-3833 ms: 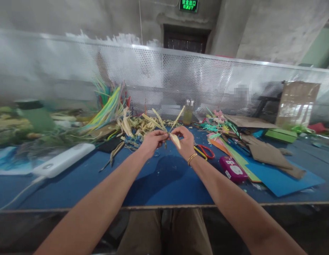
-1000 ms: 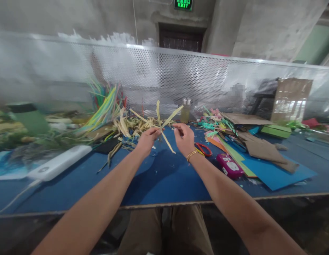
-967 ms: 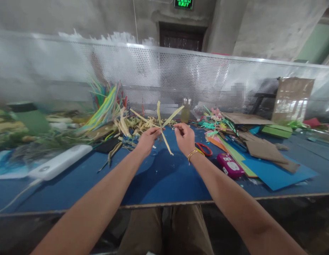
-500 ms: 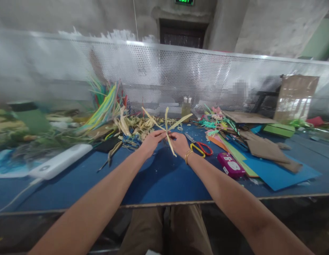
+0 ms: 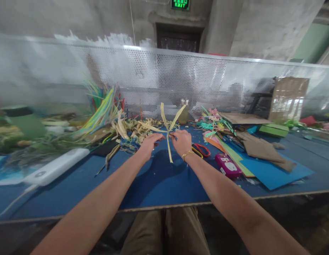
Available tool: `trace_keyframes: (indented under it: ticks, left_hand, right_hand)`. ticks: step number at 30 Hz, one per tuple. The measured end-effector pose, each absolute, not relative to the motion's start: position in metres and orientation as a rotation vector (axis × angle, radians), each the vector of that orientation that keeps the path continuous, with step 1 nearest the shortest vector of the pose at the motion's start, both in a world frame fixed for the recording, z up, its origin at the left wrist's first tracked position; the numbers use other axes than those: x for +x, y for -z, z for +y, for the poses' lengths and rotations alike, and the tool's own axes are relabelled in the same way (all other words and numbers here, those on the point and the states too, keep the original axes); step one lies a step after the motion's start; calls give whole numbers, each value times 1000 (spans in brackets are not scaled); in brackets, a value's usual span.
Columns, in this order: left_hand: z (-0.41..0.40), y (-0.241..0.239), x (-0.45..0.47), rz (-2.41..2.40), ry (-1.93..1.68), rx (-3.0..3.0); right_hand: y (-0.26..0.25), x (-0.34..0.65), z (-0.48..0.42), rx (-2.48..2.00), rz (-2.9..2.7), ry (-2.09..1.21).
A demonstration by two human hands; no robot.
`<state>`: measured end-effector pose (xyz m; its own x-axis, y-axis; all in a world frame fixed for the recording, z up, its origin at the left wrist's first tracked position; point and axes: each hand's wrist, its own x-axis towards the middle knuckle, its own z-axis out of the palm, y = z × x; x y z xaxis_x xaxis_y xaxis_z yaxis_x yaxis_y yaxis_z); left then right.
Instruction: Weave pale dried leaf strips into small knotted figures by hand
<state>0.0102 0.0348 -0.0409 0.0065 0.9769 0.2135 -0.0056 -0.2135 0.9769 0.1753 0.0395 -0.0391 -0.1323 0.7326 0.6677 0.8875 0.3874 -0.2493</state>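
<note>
Several pale yellow strips, perhaps dried husk, cross in a star-like bundle (image 5: 168, 147) above the blue table. One end hangs toward me, while the others fan out to the back and left. My right hand (image 5: 182, 141), with a gold bracelet at the wrist, pinches the bundle near its crossing from the right. Just left of the crossing is my left hand (image 5: 150, 143), its thumb and fingers apart and seemingly holding nothing. Scissors (image 5: 203, 150) with red and yellow handles lie beyond my right wrist, partly hidden by it.
Dried husks (image 5: 143, 129) and colourful strips (image 5: 102, 109) are heaped back left, near a white power strip (image 5: 58, 165). On the right lie a purple box (image 5: 227, 165), blue paper (image 5: 276, 177) and brown cardboard (image 5: 265, 148). A perforated metal screen (image 5: 154, 74) borders the table's back.
My left hand has come away from the crossing, moving slightly left. The strips have turned and spread, and my right hand still holds them. The view has shifted slightly.
</note>
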Motion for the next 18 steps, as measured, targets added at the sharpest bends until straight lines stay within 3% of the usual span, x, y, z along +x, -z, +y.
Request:
trace_keyframes:
  ticks: [8,18]
  left_hand:
    - [36,44,16,1147,-1426,1247]
    - [25,32,17,1083,-1461,1313]
  right_hand:
    - [34,170,32,-1314,-1990,428]
    - [36,161,26,-1277,-2012,398]
